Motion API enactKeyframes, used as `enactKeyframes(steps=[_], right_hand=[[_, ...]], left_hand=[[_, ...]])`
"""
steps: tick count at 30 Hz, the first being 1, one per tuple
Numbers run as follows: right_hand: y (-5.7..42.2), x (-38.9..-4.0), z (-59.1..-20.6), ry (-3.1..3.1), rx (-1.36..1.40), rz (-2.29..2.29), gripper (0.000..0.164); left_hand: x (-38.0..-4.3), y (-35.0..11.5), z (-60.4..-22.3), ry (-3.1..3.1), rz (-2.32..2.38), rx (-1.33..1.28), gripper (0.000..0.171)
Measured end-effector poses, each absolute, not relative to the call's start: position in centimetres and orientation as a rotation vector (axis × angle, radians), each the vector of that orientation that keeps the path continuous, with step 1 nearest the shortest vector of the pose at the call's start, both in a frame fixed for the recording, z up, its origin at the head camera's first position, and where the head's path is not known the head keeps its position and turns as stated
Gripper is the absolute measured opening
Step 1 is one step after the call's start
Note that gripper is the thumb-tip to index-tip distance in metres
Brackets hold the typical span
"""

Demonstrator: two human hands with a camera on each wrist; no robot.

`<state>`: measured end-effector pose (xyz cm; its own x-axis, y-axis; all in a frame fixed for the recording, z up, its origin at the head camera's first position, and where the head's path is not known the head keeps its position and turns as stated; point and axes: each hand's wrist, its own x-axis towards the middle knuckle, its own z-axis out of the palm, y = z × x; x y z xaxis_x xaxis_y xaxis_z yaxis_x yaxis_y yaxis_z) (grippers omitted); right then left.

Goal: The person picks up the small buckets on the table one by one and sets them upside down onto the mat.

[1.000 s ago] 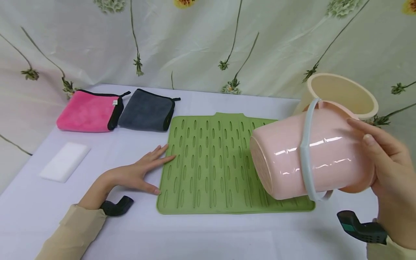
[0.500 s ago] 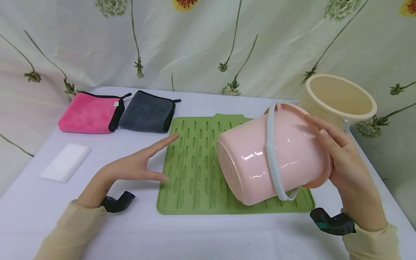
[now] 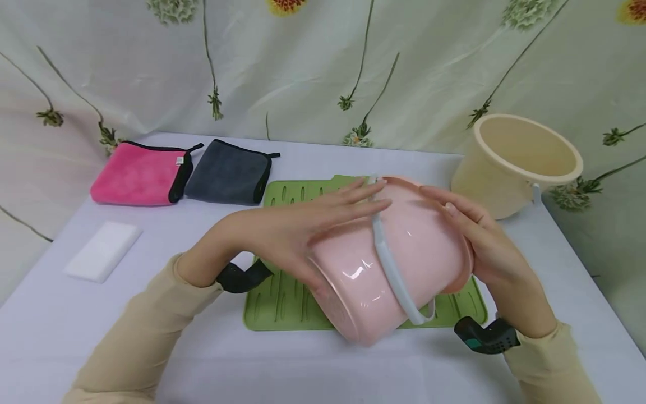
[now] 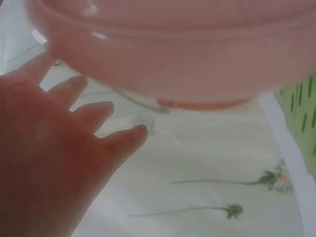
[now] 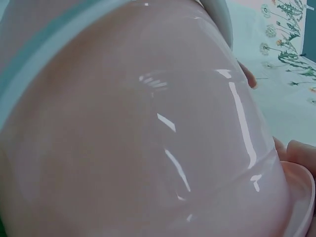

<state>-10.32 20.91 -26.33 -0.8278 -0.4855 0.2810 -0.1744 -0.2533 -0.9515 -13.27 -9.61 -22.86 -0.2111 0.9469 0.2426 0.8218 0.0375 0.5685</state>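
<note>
A pale pink bucket [image 3: 419,241] with a grey handle [image 3: 392,275] is held tilted on its side over the green ridged mat [image 3: 287,308]. Its base points to the lower left in the head view. My right hand [image 3: 487,244] grips it by the rim end. Along the bucket's side and base lies my left hand [image 3: 287,230], fingers spread and extended. The left wrist view has these fingers [image 4: 94,113] splayed beside the pink wall. Glossy pink bucket wall fills most of the right wrist view, where a fingertip [image 5: 301,153] shows by the rim.
A cream bucket [image 3: 479,179] stands upright at the back right. Folded pink [image 3: 136,174] and dark grey cloths [image 3: 227,174] lie at the back left, with a white sponge block [image 3: 103,252] in front. Behind the white-covered table [image 3: 252,370] hangs a flowered curtain [image 3: 303,73].
My right hand has brought the pink bucket leftward and nearer. My left hand has left the mat's edge and moved right to the bucket. More of the cream bucket now shows.
</note>
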Motion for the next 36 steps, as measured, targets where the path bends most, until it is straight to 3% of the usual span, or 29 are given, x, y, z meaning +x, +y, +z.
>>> enactKeyframes(steps=[7,14,20,32,36], right_hand=[[20.8,-11.0,-26.7,1.698,-0.775,-2.204,0.038],[20.4,-11.5,-26.3,1.616,-0.785,-2.200,0.039],[20.1,-12.2,-25.4,1.465,-0.829,-2.163,0.044],[19.6,-12.3,-25.3,1.698,-0.724,-2.305,0.045],[18.8,-11.9,-26.0,1.881,-0.775,-2.365,0.057]], left_hand=[[-13.9,-8.4,-23.1,2.019,0.915,1.938,0.088],[-14.4,-8.0,-23.0,1.946,1.070,2.039,0.081],[-14.3,-7.9,-22.6,1.873,1.265,1.969,0.080],[-14.9,-9.7,-23.4,1.738,1.870,1.434,0.061],[-15.0,-10.6,-24.2,1.807,2.079,1.158,0.057]])
